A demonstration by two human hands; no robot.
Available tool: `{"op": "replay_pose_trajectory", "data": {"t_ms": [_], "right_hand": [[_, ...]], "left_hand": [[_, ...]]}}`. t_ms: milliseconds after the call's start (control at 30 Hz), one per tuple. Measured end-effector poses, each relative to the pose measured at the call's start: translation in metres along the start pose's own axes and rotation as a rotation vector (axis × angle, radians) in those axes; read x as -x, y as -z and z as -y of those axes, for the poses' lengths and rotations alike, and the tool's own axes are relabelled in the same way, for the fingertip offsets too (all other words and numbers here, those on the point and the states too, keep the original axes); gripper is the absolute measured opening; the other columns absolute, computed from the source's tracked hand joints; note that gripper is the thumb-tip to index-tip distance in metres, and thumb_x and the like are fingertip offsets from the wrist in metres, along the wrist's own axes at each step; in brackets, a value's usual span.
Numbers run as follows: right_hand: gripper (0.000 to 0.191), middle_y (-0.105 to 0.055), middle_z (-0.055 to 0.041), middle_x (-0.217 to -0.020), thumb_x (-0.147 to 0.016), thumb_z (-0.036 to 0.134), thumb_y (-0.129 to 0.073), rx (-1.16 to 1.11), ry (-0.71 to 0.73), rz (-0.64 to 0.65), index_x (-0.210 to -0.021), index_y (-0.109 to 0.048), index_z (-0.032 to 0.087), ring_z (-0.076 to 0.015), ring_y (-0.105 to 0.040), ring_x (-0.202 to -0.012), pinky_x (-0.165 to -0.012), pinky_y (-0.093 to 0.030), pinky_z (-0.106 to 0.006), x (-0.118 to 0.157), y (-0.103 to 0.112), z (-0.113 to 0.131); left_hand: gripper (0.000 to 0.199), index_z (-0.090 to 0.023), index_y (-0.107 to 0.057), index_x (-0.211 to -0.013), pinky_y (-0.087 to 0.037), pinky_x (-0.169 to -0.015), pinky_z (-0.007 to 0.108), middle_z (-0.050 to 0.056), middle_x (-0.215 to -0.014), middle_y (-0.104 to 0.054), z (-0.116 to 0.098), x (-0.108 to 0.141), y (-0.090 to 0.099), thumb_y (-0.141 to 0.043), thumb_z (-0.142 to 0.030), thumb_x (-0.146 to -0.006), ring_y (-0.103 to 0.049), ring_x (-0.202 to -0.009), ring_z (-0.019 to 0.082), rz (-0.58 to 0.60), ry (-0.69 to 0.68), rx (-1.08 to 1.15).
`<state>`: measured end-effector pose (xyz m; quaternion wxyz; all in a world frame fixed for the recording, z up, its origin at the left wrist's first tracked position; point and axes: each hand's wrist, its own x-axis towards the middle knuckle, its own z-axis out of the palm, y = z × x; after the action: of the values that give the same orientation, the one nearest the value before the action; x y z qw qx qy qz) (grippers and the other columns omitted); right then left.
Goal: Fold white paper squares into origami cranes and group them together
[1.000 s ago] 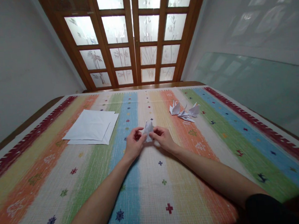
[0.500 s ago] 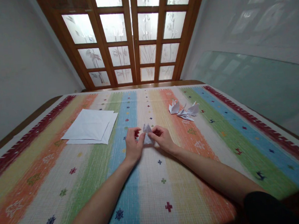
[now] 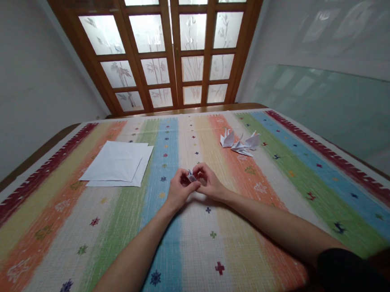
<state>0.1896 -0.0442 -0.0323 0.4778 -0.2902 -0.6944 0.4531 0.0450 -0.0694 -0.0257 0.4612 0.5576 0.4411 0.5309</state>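
Note:
A small piece of folded white paper (image 3: 191, 177) is held between both hands above the middle of the striped tablecloth. My left hand (image 3: 181, 188) grips it from the left, fingers curled and thumb reaching across its near side. From the right, my right hand (image 3: 210, 183) closes on the same paper, with its bent fingers at the far side. Most of the paper is hidden by the fingers; only a narrow pointed part shows between them. Beyond the right hand lie several folded paper cranes (image 3: 240, 143), close together.
Flat sheets of white paper (image 3: 115, 163) lie in an uneven stack to the left. The striped tablecloth (image 3: 203, 253) covers the table. Past its far edge stand wooden doors (image 3: 175, 75) with frosted panes. A glass panel (image 3: 330, 104) leans along the right wall.
My hands have drawn closer together, and the fingers now cover most of the folded paper. It appears turned and narrower than before. The cranes and the stacked sheets have stayed put.

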Motion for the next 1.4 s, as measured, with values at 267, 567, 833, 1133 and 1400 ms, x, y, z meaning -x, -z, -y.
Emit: {"op": "replay_pose_trajectory", "data": {"t_ms": [267,567,833,1133,1400], "right_hand": [[0.041,-0.050,0.0025,-0.076,-0.073,0.055,-0.071,-0.127,-0.073,-0.029,-0.085,-0.047,0.023,-0.0129,-0.050,-0.067,-0.062,-0.044,-0.027,0.0009,-0.0005,-0.0009],[0.030,-0.051,0.0019,-0.067,-0.082,0.047,-0.061,0.156,0.036,-0.001,-0.073,-0.048,0.022,-0.0135,-0.047,-0.062,-0.060,-0.038,-0.028,0.0024,0.0007,0.0023],[0.025,-0.052,-0.0012,-0.066,-0.087,0.037,-0.053,0.388,0.217,-0.027,-0.067,-0.051,0.024,-0.0173,-0.047,-0.064,-0.064,-0.037,-0.033,0.0046,0.0059,0.0026],[0.023,-0.052,0.0002,-0.064,-0.087,0.035,-0.049,0.316,0.143,-0.136,-0.069,-0.051,0.022,-0.0153,-0.048,-0.060,-0.060,-0.037,-0.029,0.0037,0.0063,-0.0006],[0.025,-0.049,0.0037,-0.060,-0.080,0.039,-0.055,0.205,-0.016,-0.146,-0.066,-0.049,0.020,-0.0113,-0.043,-0.055,-0.054,-0.033,-0.025,-0.0035,0.0073,0.0011]], "left_hand": [[0.054,-0.020,-0.050,-0.069,-0.041,-0.062,0.027,-0.002,-0.064,-0.052,-0.0021,0.0024,0.0013,-0.046,-0.073,-0.081,-0.048,-0.061,0.014,0.076,-0.058,-0.033],[0.059,-0.020,-0.046,-0.061,-0.033,-0.057,0.027,-0.003,-0.058,-0.042,-0.0003,0.0002,0.0045,-0.049,-0.078,-0.075,-0.038,-0.058,0.013,0.110,-0.089,-0.126],[0.037,-0.020,-0.051,-0.062,-0.041,-0.064,0.029,0.000,-0.064,-0.052,-0.0037,-0.0008,0.0066,-0.046,-0.051,-0.083,-0.047,-0.064,0.016,0.166,-0.058,-0.034],[0.033,-0.020,-0.050,-0.058,-0.041,-0.061,0.027,-0.002,-0.058,-0.051,-0.0037,-0.0044,0.0043,-0.056,-0.047,-0.076,-0.046,-0.059,0.014,0.040,0.010,-0.036],[0.026,-0.018,-0.048,-0.057,-0.032,-0.055,0.022,-0.006,-0.055,-0.044,-0.0035,-0.0026,0.0037,-0.065,-0.035,-0.064,-0.038,-0.054,0.009,0.019,0.014,-0.031]]}}
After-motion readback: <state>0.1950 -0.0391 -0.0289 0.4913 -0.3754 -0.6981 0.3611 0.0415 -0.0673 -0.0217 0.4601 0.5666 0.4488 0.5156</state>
